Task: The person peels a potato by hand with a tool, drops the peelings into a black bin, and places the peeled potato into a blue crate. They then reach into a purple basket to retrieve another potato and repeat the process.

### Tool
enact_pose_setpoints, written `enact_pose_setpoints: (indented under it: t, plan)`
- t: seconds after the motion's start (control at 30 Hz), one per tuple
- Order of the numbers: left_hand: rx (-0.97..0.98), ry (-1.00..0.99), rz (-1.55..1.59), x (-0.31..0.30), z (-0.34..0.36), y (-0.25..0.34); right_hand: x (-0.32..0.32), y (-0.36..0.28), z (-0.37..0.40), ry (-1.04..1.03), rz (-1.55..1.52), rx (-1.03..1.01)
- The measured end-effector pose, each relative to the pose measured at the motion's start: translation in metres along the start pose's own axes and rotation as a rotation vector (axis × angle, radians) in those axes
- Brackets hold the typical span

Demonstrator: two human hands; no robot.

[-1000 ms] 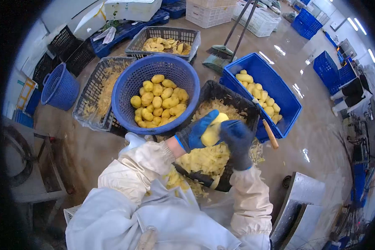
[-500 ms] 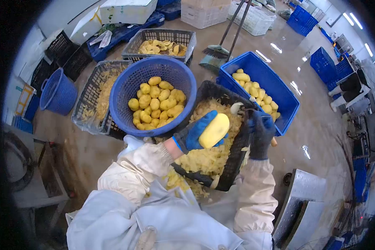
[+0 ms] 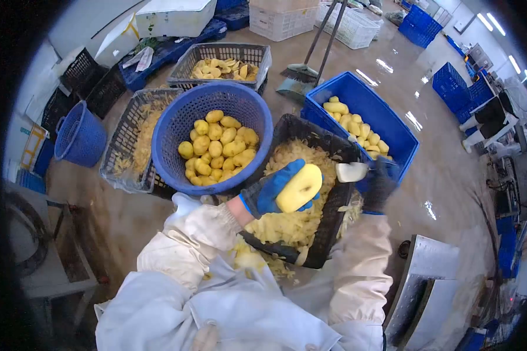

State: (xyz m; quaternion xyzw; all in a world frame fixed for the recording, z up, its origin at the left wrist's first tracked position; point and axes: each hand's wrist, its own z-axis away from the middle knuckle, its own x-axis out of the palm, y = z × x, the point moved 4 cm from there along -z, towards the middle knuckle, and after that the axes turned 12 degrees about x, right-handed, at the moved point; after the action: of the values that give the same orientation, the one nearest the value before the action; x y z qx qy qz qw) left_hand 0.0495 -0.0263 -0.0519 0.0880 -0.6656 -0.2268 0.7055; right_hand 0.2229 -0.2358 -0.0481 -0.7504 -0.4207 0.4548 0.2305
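My left hand (image 3: 272,190), in a blue and black glove, holds a peeled yellow potato (image 3: 300,188) with a small dark spot. Under it lies a black crate (image 3: 317,248) full of pale peelings (image 3: 287,225). My right hand (image 3: 379,186), in a dark glove and blurred, is closed around a tool with a broad whitish head (image 3: 352,172) over the crate's right edge. A round blue basket (image 3: 175,169) of whole potatoes (image 3: 216,146) stands to the left. Peeled potatoes (image 3: 357,127) lie in a blue bin (image 3: 401,140) at the right.
Behind the round basket are a crate with cut pieces (image 3: 222,69) and another with peelings (image 3: 143,134). A long-handled broom (image 3: 300,73) stands behind the blue bin. Metal plates (image 3: 424,281) are at the lower right. A person in dark clothing (image 3: 489,120) is at the far right.
My right hand has moved slightly right, and the tool's whitish head now shows broadly. The potato in my left hand has turned, bringing a dark spot into view.
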Motion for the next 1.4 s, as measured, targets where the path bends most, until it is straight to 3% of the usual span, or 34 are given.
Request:
enact_pose_setpoints:
  t: [0.03, 0.1, 0.17, 0.2, 0.27, 0.3, 0.33, 0.4, 0.43, 0.5, 0.6, 0.73, 0.8, 0.87, 0.93, 0.97, 1.03, 1.07, 1.1, 1.13, 1.2, 1.3, 1.4]
  plan:
    - [-0.015, -0.084, -0.021, -0.005, -0.002, 0.007, -0.023, -0.016, -0.005, 0.038, -0.043, 0.016]
    - [0.006, -0.048, 0.073, -0.004, -0.001, 0.018, -0.05, -0.043, -0.019, 0.066, -0.085, 0.016]
    - [0.03, -0.07, 0.152, -0.014, -0.004, 0.024, -0.057, -0.031, -0.025, 0.127, -0.617, 0.367]
    - [0.031, -0.073, 0.15, -0.018, -0.004, 0.025, -0.059, -0.021, -0.03, 0.129, -0.619, 0.364]
    - [0.027, -0.032, 0.139, -0.021, -0.001, 0.026, -0.067, 0.016, -0.043, 0.148, -0.171, 0.122]
    - [0.031, -0.035, 0.139, -0.02, 0.001, 0.028, -0.069, 0.049, -0.049, 0.016, -0.003, 0.246]
    - [0.045, -0.018, 0.114, -0.019, 0.004, 0.031, -0.07, 0.062, -0.047, 0.017, -0.006, 0.24]
    - [0.071, -0.006, 0.085, -0.018, 0.005, 0.036, -0.064, 0.082, -0.044, -0.043, 0.633, 0.312]
    - [0.079, 0.011, 0.085, -0.019, 0.006, 0.037, -0.062, 0.089, -0.041, -0.04, 0.628, 0.304]
    - [0.101, 0.034, 0.071, -0.019, 0.007, 0.04, -0.043, 0.111, -0.031, -0.445, 0.641, 0.453]
    - [0.122, -0.047, 0.073, -0.023, 0.002, 0.04, -0.012, 0.128, -0.02, -0.574, 0.594, 0.599]
    - [0.14, -0.148, 0.092, -0.011, 0.004, 0.044, 0.001, 0.137, -0.012, -0.513, 0.402, 0.498]
    - [0.14, -0.045, 0.198, -0.01, 0.008, 0.049, -0.012, 0.114, -0.016, -0.529, 0.289, 0.602]
    - [0.237, 0.049, 0.237, -0.007, 0.012, 0.059, -0.044, 0.043, -0.017, -0.575, 0.085, 0.797]
    - [0.294, -0.027, 0.222, -0.011, 0.009, 0.07, -0.042, 0.032, -0.009, -0.46, -0.293, 0.534]
    - [0.331, 0.025, 0.235, -0.007, 0.011, 0.075, -0.034, 0.015, -0.001, -0.471, -0.291, 0.532]
    - [0.38, 0.072, 0.244, -0.01, 0.005, 0.078, -0.013, -0.059, 0.026, -0.491, -0.453, 0.281]
    - [0.418, 0.114, 0.247, -0.014, 0.003, 0.08, -0.001, -0.085, 0.037, -0.456, -0.408, 0.153]
    - [0.441, 0.074, 0.214, -0.018, 0.002, 0.081, -0.003, -0.129, 0.051, -0.591, -0.454, 0.396]
    - [0.44, 0.076, 0.212, -0.018, 0.002, 0.081, 0.007, -0.124, 0.064, -0.657, -0.352, 0.507]
    - [0.471, 0.072, 0.332, -0.016, 0.001, 0.081, 0.019, -0.128, 0.078, -0.588, -0.186, -0.046]
    - [0.592, 0.118, 0.145, -0.011, 0.002, 0.085, 0.02, -0.142, 0.091, -0.609, -0.098, -0.154]
    - [0.502, 0.105, 0.2, -0.021, -0.003, 0.082, 0.012, -0.152, 0.094, -0.544, -0.02, -0.239]
